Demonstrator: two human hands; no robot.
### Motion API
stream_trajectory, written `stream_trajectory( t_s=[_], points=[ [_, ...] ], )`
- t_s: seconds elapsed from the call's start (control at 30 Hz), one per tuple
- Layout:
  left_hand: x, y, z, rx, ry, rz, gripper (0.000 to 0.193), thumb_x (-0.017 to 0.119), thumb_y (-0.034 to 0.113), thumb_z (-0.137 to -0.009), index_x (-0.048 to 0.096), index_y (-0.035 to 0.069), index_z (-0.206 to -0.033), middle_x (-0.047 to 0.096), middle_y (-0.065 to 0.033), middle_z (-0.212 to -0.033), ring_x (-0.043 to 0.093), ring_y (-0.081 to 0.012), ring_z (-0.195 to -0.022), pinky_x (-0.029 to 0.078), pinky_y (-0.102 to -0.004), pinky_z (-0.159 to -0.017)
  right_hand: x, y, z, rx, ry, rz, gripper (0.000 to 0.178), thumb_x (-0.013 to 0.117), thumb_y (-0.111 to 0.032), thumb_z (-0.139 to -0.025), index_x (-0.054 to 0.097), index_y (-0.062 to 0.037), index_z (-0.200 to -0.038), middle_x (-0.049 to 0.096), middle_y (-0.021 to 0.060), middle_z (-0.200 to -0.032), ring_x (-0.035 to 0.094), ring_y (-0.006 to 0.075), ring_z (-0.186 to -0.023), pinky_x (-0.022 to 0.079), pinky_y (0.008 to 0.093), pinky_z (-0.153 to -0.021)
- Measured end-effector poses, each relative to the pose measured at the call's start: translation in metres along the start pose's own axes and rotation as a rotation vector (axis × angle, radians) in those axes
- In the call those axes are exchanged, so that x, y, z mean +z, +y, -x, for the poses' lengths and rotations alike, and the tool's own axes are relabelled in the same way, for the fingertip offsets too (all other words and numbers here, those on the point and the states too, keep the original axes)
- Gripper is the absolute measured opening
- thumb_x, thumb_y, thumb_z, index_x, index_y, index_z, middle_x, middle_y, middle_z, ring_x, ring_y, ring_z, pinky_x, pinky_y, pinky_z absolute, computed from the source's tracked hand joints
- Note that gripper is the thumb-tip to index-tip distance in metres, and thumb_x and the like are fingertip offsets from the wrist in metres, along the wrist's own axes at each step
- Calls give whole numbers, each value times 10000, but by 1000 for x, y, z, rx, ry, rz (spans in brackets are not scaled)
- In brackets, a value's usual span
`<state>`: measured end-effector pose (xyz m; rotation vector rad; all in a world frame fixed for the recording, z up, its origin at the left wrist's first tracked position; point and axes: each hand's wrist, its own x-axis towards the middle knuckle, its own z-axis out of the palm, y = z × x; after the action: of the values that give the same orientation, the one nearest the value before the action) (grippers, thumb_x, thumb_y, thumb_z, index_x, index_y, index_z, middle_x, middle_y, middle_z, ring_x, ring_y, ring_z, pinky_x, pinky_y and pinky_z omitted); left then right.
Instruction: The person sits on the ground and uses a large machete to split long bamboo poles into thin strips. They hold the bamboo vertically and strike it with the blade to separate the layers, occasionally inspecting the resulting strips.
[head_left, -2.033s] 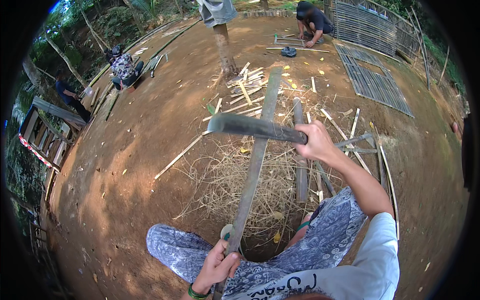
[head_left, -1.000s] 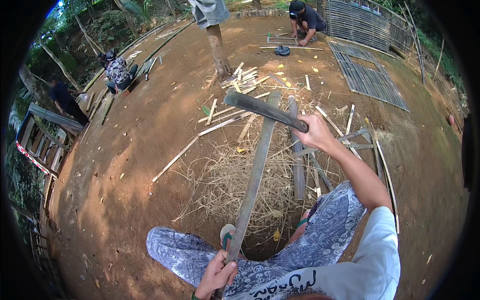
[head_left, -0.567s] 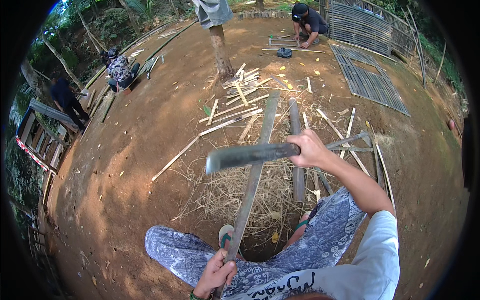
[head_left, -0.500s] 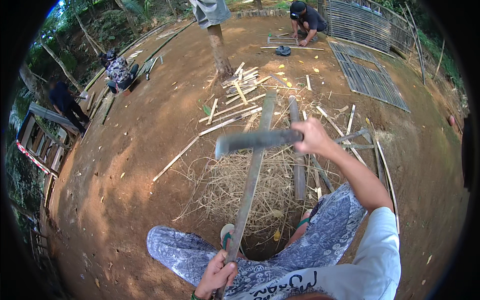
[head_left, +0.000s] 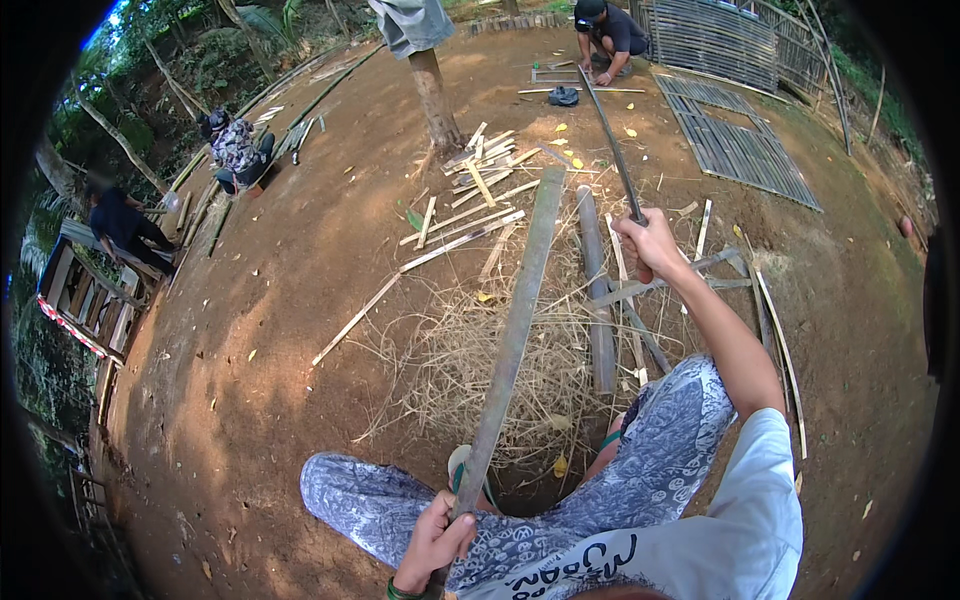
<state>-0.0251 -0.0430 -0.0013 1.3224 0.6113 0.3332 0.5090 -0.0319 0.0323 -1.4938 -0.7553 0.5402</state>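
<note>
My left hand [head_left: 436, 540] is closed around the near end of a long flat bamboo strip [head_left: 518, 330], which slants up and away from my lap. My right hand [head_left: 648, 245] grips the handle of a machete [head_left: 611, 145]. Its blade is seen nearly edge-on, pointing away from me and slightly left. Blade and strip are apart, with the machete to the right. Below the strip lies a heap of thin bamboo shavings [head_left: 480, 385], in front of my sandalled feet.
A dark round pole [head_left: 596, 300] and crossed wooden pieces [head_left: 690, 275] lie right of the shavings. Pale split strips [head_left: 480, 180] are piled by a tree trunk [head_left: 435, 105]. A person [head_left: 607, 45] crouches far off near slatted panels [head_left: 735, 140]; two others [head_left: 238, 150] are at left.
The machete has swung from lying across the bamboo strip to pointing away on its right. My right hand has moved slightly right. My left hand keeps its hold on the strip.
</note>
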Motion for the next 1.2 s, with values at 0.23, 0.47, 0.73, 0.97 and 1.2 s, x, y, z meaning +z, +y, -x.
stream_trajectory(
  t_s=[0.23,0.47,0.73,0.97,1.2],
  points=[
    [1,1,-13,-22,2,97,171,540,165,-1030,428,38,-1057,524,-51,-613,484,-96,-434,406,-221,-406,1,-8,19,-15,-9,195,210,668,-184,-872,615,-40,-728,501,-19,-536,437,84,-445,323,284,-441],
    [3,18,-28,22,-76,189,224,622,133,-962,437,37,-1046,475,-33,-593,437,-104,-392,356,-229,-357,17,-21,37,-262,-47,479,292,710,-270,-829,701,20,-790,537,38,-542,518,131,-530,397,328,-533],
    [0,23,-41,-117,-213,561,261,520,241,-1005,499,-8,-1079,433,-52,-635,415,-120,-394,355,-260,-360,45,-41,56,-332,-247,559,271,730,-250,-825,690,8,-752,515,97,-510,518,200,-488,416,361,-553],
    [9,38,-54,-96,-216,471,510,367,311,-1087,400,-77,-1417,422,-21,-675,405,-92,-437,349,-233,-403,65,-39,69,-502,-340,719,151,710,-211,-742,712,-60,-750,583,124,-524,620,318,-509,476,439,-533],
    [15,50,-69,-83,-249,450,526,313,307,-1106,333,-51,-1492,356,36,-665,343,-55,-468,295,-203,-427,92,-50,101,-640,-487,916,165,699,-186,-638,633,-65,-729,645,127,-597,672,355,-594,545,482,-573]
  ],
)
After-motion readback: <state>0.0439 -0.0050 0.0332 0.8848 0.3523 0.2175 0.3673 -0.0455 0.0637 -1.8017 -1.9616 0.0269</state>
